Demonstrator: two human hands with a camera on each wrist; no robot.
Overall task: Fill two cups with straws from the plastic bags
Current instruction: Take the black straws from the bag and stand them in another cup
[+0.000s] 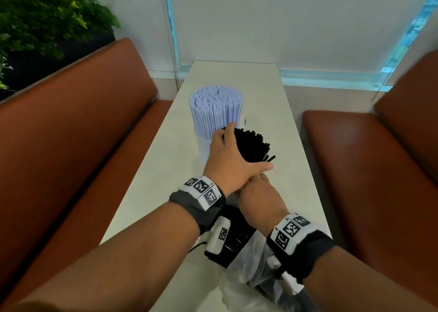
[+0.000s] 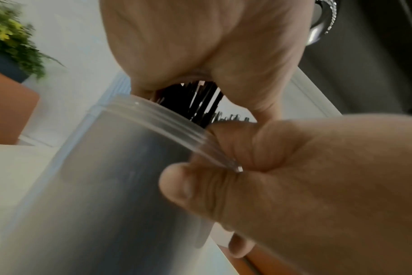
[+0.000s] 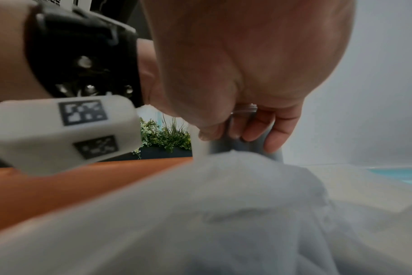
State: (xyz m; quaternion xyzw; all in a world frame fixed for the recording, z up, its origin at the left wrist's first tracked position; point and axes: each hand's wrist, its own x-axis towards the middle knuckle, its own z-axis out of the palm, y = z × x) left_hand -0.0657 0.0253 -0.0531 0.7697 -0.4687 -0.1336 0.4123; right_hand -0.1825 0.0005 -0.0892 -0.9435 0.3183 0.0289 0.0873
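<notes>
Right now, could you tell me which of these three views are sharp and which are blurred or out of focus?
Head view: mostly sharp, wide-angle bending at the edges, the white straws and black straws crisp. Left wrist view: the translucent cup is smeared and soft. Right wrist view: the plastic bag in the foreground is a blurred grey mass, and the fingers are soft.

Soft, even daylight is coming through the window blind (image 1: 296,22); both wrist views are blurring close up, edges bending outward.
</notes>
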